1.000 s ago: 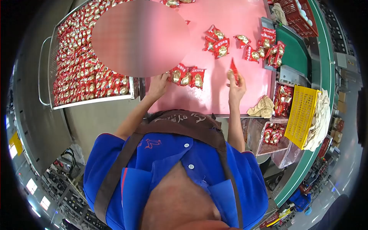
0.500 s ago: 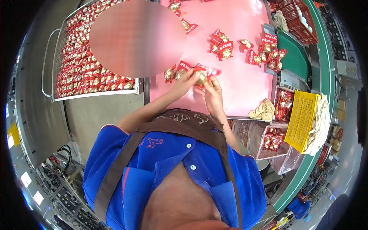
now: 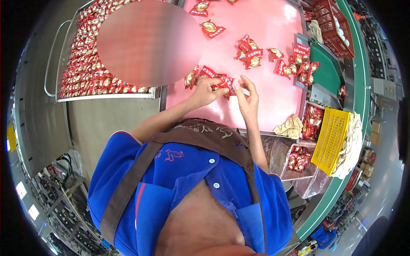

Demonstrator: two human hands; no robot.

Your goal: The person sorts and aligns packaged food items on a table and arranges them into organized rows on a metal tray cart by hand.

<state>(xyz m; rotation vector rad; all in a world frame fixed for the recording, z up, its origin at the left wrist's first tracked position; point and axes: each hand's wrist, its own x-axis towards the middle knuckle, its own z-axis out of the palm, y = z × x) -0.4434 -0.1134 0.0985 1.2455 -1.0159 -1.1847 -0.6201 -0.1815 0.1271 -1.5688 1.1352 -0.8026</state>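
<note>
My left hand (image 3: 206,93) is closed in a pinch on a red-and-gold egg packet (image 3: 226,86), just above the near part of the pink tabletop (image 3: 269,96). My right hand (image 3: 248,97) is at the packet's right edge with its fingers apart. Its thumb is close to the packet; contact there cannot be made out. Beside and behind my left fingers are more packets, including a red packet (image 3: 208,71) and another packet (image 3: 191,78) further left. A small pile of packets (image 3: 253,59) lies beyond my right hand.
To the left stands a metal tray (image 3: 106,97) filled with rows of packets. On the right are a green chute (image 3: 325,64), packets at its mouth, a yellow basket (image 3: 331,138), a beige cloth (image 3: 288,126) and a red crate (image 3: 331,30) of white eggs. A blurred oval hides the upper left.
My right hand has moved right and come off the packet, its fingers spreading. My left hand keeps its pinch on the packet, which now sits slightly lower. The view has shifted slightly.
</note>
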